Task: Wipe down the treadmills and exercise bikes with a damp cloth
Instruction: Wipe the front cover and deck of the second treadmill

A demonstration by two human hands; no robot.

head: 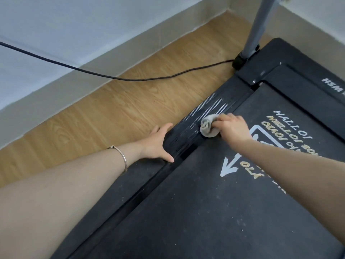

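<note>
Now the crumpled grey cloth (208,128) is grasped in the curled fingers of the right hand (233,128) and pressed on the ribbed black side rail (211,106) of the black treadmill (186,212). The left hand (158,144) is laid flat on the rail edge, fingers released. Strokes are best drawn along the grooves, with firm pressure.

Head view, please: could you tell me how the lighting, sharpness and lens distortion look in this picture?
Head view: soft, even light with no hard shadows; the ribbed side rail catches bright glints; the right hand and the cloth it grips are slightly smeared, while the lettering on the belt reads clearly; the wide lens stretches the picture toward its lower corners.
</note>
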